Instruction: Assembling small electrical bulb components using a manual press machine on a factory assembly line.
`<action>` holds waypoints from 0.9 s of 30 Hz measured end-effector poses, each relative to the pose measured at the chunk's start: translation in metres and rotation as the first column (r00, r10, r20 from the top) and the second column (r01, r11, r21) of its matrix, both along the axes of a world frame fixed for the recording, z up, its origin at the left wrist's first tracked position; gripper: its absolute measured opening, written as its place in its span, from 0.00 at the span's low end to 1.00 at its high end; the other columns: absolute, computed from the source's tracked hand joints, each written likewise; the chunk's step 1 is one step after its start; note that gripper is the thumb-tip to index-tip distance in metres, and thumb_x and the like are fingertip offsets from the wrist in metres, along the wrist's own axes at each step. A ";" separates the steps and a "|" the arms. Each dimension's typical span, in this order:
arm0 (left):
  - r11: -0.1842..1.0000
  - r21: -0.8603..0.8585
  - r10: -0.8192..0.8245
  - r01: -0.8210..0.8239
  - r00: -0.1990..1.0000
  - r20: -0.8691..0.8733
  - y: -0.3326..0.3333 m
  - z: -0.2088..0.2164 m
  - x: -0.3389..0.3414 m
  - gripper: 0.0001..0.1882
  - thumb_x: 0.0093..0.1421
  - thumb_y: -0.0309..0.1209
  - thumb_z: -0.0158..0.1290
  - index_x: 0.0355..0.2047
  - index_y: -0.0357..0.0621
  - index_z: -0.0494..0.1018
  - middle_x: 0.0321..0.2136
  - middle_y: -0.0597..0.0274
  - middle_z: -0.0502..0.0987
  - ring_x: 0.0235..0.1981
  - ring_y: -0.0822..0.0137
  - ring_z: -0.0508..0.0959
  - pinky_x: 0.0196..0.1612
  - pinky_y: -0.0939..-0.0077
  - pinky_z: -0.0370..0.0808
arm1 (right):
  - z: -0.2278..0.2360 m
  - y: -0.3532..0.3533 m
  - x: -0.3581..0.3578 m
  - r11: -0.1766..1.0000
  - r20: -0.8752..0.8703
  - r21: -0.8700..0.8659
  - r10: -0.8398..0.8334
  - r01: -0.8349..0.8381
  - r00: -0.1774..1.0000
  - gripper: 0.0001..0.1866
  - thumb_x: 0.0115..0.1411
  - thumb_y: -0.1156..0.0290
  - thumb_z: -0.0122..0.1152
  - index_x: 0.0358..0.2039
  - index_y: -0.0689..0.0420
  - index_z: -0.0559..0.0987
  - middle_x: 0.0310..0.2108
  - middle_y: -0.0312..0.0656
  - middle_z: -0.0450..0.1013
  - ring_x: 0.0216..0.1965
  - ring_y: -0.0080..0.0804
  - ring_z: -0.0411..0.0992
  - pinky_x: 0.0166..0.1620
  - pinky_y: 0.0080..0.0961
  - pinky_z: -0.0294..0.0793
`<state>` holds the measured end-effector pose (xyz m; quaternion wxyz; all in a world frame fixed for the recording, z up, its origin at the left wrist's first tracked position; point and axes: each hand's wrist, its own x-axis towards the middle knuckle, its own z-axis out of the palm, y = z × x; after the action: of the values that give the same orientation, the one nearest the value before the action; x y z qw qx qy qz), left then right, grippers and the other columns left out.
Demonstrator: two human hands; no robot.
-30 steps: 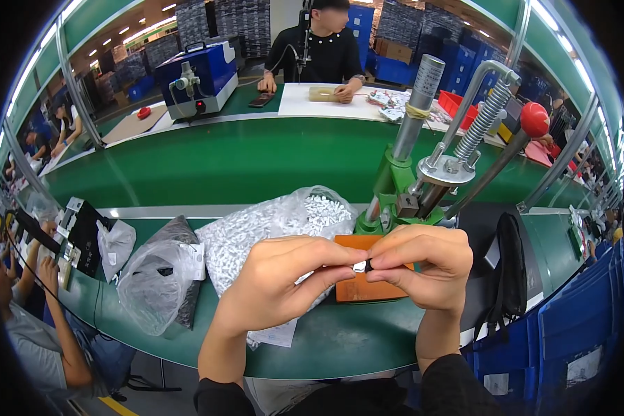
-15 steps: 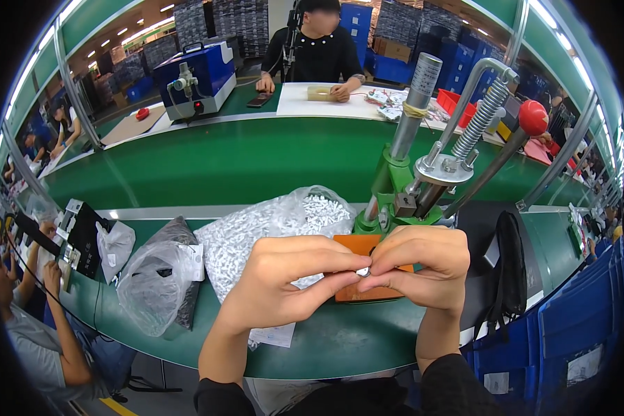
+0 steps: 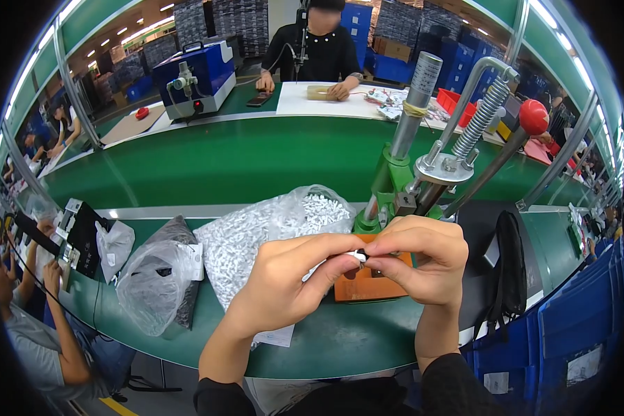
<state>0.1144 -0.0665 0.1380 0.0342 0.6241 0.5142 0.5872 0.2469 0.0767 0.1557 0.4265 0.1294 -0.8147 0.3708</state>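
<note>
My left hand pinches a small white plastic part between thumb and forefinger. Meeting it fingertip to fingertip, my right hand pinches a small black piece against the white part. Whether the two pieces are joined is hidden by my fingers. Both hands are held above the near side of an orange box, which they partly cover. Behind my left wrist lies a large clear bag of many small white parts, its mouth open at the far right.
A green hand press with a red-knobbed lever stands behind my right hand. Left lies a bag of dark parts. A black strap bag and blue bins are at right. A co-worker sits opposite.
My fingertips have shifted slightly, and a black piece now shows beside the white part. My left thumb has moved up. Across the bench, the co-worker's head has tilted down a little.
</note>
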 end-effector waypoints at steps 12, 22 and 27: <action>0.994 -0.053 -0.071 0.093 0.946 0.317 0.003 -0.008 0.003 0.07 0.58 0.21 0.56 0.37 0.32 0.75 0.27 0.55 0.81 0.31 0.65 0.83 0.32 0.78 0.78 | -0.005 0.007 -0.002 0.994 -0.020 0.098 -0.050 0.051 0.999 0.14 0.40 0.78 0.75 0.30 0.61 0.83 0.27 0.43 0.77 0.25 0.29 0.76 0.29 0.20 0.73; 0.969 -0.075 -0.214 0.234 0.955 0.205 0.000 0.001 -0.008 0.07 0.53 0.17 0.60 0.34 0.30 0.76 0.28 0.50 0.82 0.30 0.66 0.83 0.34 0.79 0.80 | -0.009 0.011 0.000 0.993 -0.049 0.115 0.042 -0.037 0.998 0.13 0.37 0.78 0.77 0.25 0.62 0.82 0.24 0.42 0.76 0.24 0.28 0.74 0.27 0.20 0.72; 0.964 -0.076 -0.239 0.256 0.954 0.181 -0.001 -0.002 -0.011 0.07 0.50 0.18 0.62 0.31 0.33 0.79 0.26 0.52 0.82 0.26 0.69 0.83 0.29 0.83 0.78 | -0.011 0.010 0.000 0.988 -0.056 0.121 0.105 -0.098 0.993 0.13 0.37 0.79 0.77 0.24 0.62 0.81 0.23 0.42 0.75 0.22 0.30 0.73 0.26 0.21 0.72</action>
<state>0.1034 -0.0675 0.1361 0.1819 0.6287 0.4556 0.6034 0.2467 0.0865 0.1450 0.4236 0.2072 -0.8139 0.3393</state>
